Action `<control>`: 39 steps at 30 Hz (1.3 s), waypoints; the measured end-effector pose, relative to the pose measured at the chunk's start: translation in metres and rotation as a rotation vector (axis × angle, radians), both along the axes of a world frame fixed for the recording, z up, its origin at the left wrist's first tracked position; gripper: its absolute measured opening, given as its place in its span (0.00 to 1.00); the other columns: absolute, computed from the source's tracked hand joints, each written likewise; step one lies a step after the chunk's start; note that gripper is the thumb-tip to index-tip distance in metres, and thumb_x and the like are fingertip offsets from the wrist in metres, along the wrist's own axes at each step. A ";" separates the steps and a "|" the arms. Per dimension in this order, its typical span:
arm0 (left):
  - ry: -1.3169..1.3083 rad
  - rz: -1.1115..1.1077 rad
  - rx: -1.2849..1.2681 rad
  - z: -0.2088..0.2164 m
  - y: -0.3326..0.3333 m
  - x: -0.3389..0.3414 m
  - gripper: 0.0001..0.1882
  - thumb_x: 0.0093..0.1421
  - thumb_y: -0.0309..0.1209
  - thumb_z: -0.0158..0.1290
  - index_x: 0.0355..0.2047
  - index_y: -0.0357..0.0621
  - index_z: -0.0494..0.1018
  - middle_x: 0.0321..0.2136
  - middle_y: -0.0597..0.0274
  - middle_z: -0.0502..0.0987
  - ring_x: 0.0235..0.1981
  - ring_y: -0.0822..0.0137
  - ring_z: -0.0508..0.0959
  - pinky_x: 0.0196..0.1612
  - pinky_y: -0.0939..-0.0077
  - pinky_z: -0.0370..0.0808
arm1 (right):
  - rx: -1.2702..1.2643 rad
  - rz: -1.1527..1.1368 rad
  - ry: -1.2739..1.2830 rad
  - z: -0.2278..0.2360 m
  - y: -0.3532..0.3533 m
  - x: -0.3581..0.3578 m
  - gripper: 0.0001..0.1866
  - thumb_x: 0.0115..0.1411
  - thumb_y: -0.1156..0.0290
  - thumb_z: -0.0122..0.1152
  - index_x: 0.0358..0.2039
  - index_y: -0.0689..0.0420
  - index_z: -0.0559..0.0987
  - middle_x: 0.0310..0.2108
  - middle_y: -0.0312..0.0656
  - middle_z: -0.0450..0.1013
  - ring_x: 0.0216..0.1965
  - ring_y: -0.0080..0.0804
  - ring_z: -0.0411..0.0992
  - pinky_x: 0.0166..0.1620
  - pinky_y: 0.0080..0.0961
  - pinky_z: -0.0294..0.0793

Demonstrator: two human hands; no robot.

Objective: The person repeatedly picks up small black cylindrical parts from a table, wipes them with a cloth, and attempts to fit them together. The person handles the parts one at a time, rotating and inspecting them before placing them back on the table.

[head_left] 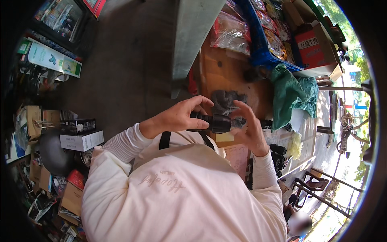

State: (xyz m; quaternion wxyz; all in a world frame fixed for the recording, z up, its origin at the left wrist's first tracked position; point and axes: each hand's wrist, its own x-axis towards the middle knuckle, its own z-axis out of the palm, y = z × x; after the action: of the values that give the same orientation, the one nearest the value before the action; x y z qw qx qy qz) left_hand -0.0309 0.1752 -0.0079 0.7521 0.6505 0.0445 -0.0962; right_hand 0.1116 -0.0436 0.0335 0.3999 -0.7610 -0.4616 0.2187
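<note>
Held chest-high over the wooden counter (225,70), the black cylinder (213,122) – rigid, probably dense and smooth – sits pinched at one end by the left hand (179,117), while the right hand (250,129) cups the other end – fingers half-curled.

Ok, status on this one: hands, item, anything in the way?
Left hand and right hand both gripping a black cylindrical part. Held above the wooden table. Grey rag behind it; nothing blocking.
</note>
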 end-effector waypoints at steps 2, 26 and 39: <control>-0.002 0.009 0.022 0.000 -0.001 0.000 0.32 0.55 0.28 0.62 0.58 0.39 0.62 0.38 0.60 0.76 0.41 0.74 0.75 0.47 0.77 0.70 | -0.042 0.111 -0.241 0.000 0.002 -0.005 0.21 0.60 0.53 0.57 0.40 0.59 0.78 0.28 0.42 0.75 0.35 0.41 0.73 0.43 0.34 0.70; 0.018 -0.020 -0.016 -0.010 0.005 0.003 0.32 0.55 0.35 0.63 0.56 0.38 0.63 0.39 0.54 0.77 0.43 0.67 0.75 0.53 0.69 0.67 | 0.043 0.094 -0.046 -0.028 0.004 -0.001 0.21 0.54 0.61 0.69 0.43 0.60 0.77 0.35 0.44 0.76 0.40 0.38 0.74 0.46 0.30 0.71; 0.038 -0.067 -0.060 -0.012 0.007 0.007 0.31 0.58 0.30 0.61 0.58 0.40 0.61 0.39 0.59 0.76 0.41 0.73 0.74 0.47 0.77 0.70 | 0.112 -0.053 0.086 -0.027 0.014 -0.010 0.17 0.59 0.57 0.61 0.37 0.59 0.78 0.28 0.43 0.73 0.34 0.40 0.71 0.41 0.32 0.69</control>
State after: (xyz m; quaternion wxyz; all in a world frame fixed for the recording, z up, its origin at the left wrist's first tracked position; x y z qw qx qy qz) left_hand -0.0236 0.1820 -0.0197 0.7667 0.6267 0.0337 -0.1350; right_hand 0.1020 -0.0300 0.0067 0.4669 -0.7394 -0.4351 0.2143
